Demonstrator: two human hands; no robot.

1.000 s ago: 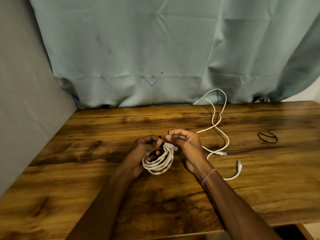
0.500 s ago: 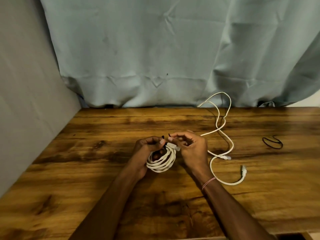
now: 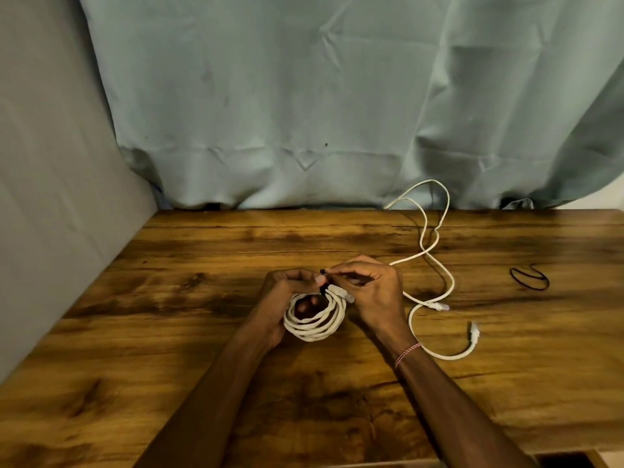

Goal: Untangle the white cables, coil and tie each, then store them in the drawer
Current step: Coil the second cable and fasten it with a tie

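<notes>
Pinching the tie (image 3: 323, 272), left hand (image 3: 287, 293) and right hand (image 3: 374, 288) hold coil (image 3: 314, 329), plug (image 3: 344, 294) pointing right.

Table (image 3: 169, 332): dark-stained wood, grain showing, slight sheen.
Coiled cable (image 3: 314, 327): white, matt, smooth sheath.
Curtain (image 3: 304, 96): creased grey-green cloth, matt.

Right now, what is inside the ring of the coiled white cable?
Fingers of the left hand show through the opening of the coiled white cable, which this hand holds. The strands hide where those fingers end, and the hand hides the table beneath.
</notes>
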